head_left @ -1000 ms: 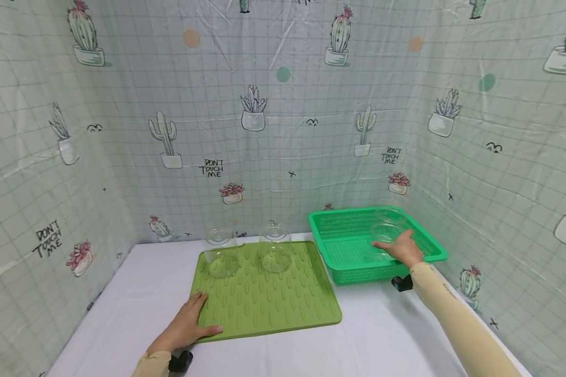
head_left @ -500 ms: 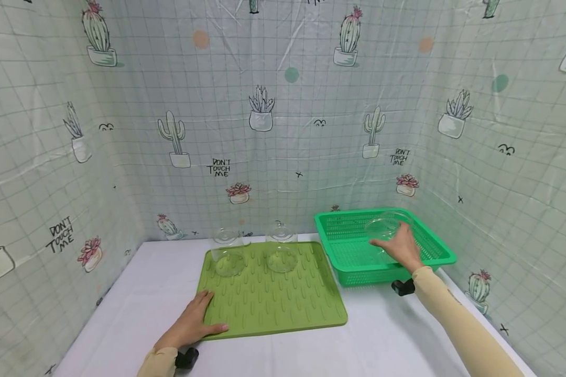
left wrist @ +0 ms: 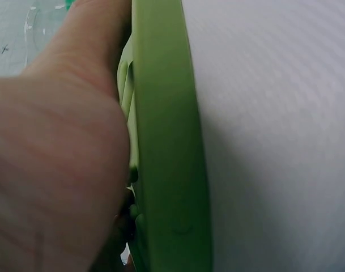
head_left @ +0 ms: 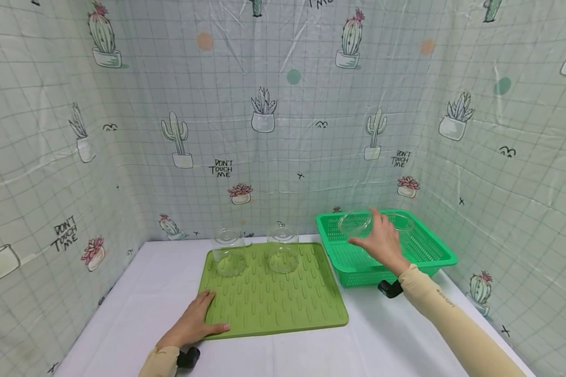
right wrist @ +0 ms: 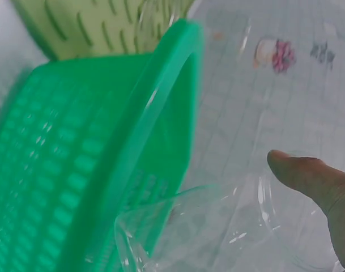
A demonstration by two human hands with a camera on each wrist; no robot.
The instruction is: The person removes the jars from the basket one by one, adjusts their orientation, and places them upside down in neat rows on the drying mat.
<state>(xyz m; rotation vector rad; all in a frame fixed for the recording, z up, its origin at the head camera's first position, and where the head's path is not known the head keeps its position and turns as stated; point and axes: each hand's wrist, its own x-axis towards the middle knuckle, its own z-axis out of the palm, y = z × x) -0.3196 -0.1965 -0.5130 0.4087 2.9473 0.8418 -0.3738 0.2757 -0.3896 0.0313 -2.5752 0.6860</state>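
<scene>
My right hand (head_left: pixel 382 242) grips a clear cup (head_left: pixel 354 224), tilted above the green basket. In the right wrist view, the thumb (right wrist: pixel 308 178) lies along the cup's transparent wall (right wrist: pixel 217 226). Another clear cup (head_left: pixel 402 222) shows inside the basket, partly behind the hand. Two clear cups, the left one (head_left: pixel 230 256) and the right one (head_left: pixel 283 251), stand upside down side by side at the back of the olive-green ridged mat (head_left: pixel 273 303). My left hand (head_left: pixel 188 323) rests with spread fingers on the mat's near left corner; the left wrist view has the mat's edge (left wrist: pixel 166 136) beside the palm.
The green perforated basket (head_left: pixel 365 276) stands right of the mat, near the back wall. A white cloth (head_left: pixel 283 356) covers the table. Cactus-print sheets (head_left: pixel 283 146) enclose the table at the back and both sides.
My right hand has lifted the cup inside the basket and carried it left, tilting it. A cup stays behind in the basket. The left hand keeps its place on the mat.
</scene>
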